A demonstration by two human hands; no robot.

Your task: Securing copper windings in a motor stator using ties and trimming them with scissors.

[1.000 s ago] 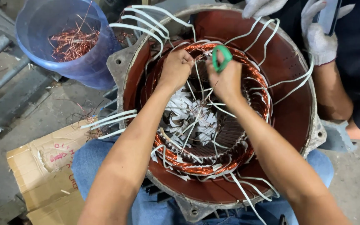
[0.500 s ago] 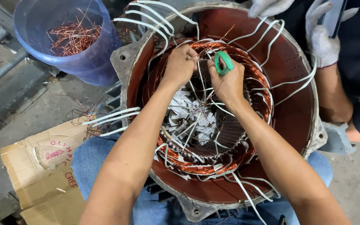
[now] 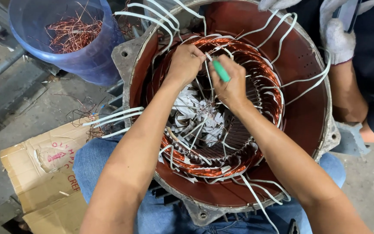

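Note:
A large round motor stator housing (image 3: 308,117), red-brown inside, rests on my lap. A ring of copper windings (image 3: 256,65) runs around its bore, with white insulation strips (image 3: 195,117) sticking out in the middle. My left hand (image 3: 185,65) pinches wire at the top of the winding ring. Close beside it, my right hand (image 3: 230,82) grips a green-handled tool (image 3: 220,70) pointed at the same spot. White sleeved leads (image 3: 143,17) curl out over the housing rim.
A blue plastic bucket (image 3: 87,60) holding scrap copper wire (image 3: 72,32) stands at the upper left. Flattened cardboard (image 3: 44,173) lies on the concrete floor at the left. Another person's white-gloved hands (image 3: 338,34) hold the housing's upper right rim.
The view has shifted closer to the stator. My right hand turned so the green tool now points up-left toward my left hand. Both hands stay at the top of the windings.

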